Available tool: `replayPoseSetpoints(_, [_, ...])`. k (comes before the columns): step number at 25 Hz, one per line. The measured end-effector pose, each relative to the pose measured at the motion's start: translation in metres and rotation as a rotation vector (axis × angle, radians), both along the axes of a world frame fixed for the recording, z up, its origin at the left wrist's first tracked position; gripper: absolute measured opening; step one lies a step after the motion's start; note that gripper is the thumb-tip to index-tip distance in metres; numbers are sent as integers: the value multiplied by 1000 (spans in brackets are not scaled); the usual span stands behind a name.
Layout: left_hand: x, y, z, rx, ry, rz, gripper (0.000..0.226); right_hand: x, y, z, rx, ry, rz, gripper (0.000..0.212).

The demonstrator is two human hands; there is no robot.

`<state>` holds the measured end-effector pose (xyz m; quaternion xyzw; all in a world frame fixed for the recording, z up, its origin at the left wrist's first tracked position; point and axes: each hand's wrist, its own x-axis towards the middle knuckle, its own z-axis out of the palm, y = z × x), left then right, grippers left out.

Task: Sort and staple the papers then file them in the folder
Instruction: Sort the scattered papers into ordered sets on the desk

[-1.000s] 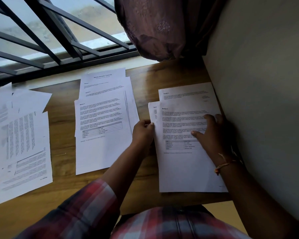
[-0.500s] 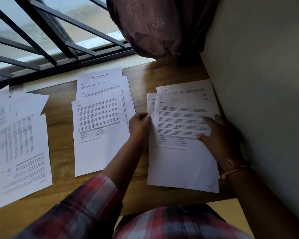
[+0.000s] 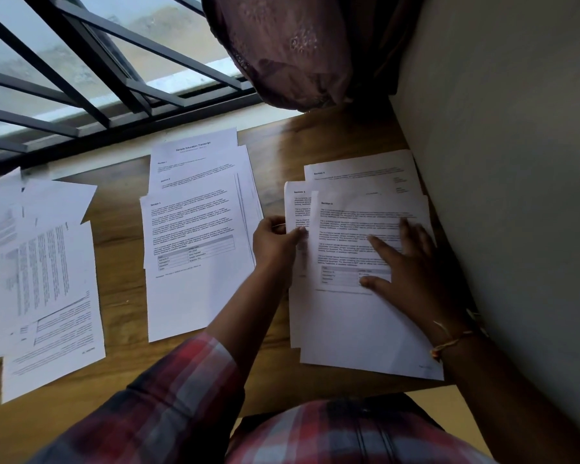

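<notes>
- Far left: a loose spread of papers [image 3: 44, 279] lies fanned and overlapping on the wooden surface [image 3: 121, 309], some sheets turned sideways; apparently not yet sorted.
- Centre: a middle stack [image 3: 198, 236] of printed pages lies staggered so that successive section headings show, well apart from the left spread.
- Left hand [image 3: 275, 242]: fingers and thumb are pressed together, pinching the left edge of the right stack [image 3: 365, 323], with the plaid sleeve [image 3: 168, 396] trailing toward the viewer.
- Right hand [image 3: 412, 276]: spread flat, palm down, pressing the top sheet near its table of figures; a thread bracelet [image 3: 449, 343] circles the wrist.
- Right stack: sheets sit offset beside the wall [image 3: 516, 195]. The step in hand appears to be squaring this set; it is done well by keeping the flat hand as an anchor while the pinching hand nudges edges flush, checking section order before stapling.
- No stapler or folder is visible.
</notes>
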<state>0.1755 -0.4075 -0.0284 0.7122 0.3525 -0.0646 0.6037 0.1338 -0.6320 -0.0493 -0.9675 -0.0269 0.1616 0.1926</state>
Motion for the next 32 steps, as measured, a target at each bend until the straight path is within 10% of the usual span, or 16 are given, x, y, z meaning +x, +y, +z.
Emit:
replayPoseSetpoints(6, [3,1,17,-186,125,-50,55,4,-3,3,32,44,13,84])
replayPoseSetpoints(11, [14,10,26,-379,190,-226,31,6,-8,5,58,49,14,85])
replayPoseSetpoints(20, [18,-15,26,15,163,-420,24,5,0,6,25,33,91,73])
replayPoseSetpoints(32, [10,21,12,-10,241,-291,22,-19,27,-14,14,-179,174,67])
